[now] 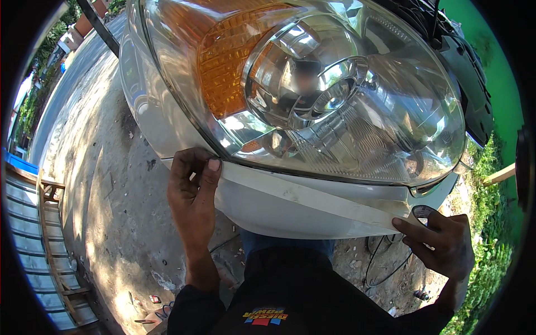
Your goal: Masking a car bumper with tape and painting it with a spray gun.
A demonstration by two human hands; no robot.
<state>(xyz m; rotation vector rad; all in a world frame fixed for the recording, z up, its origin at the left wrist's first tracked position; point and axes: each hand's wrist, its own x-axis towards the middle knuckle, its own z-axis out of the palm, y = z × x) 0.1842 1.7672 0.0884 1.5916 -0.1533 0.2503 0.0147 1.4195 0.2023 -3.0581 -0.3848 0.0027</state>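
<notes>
A strip of pale masking tape [312, 199] stretches between my two hands, across the silver-white bumper [268, 215] below a large car headlight [335, 100]. My left hand [192, 192] is closed at the headlight's lower left corner, thumb and fingers pinching the strip's end there. On the right, my right hand [441, 243] is closed round the tape roll [422, 212], which is partly hidden by the fingers. Between them the strip slants down to the right, away from the headlight's lower edge. The headlight has a clear lens with an amber section [229, 61] on its left.
Dusty ground [123, 223] lies at the left and beneath the bumper. A dark cable [371, 271] runs over it at the lower right. A ribbed metal sheet with a wooden frame [47, 240] stands at far left. Green plants [486, 234] grow at the right.
</notes>
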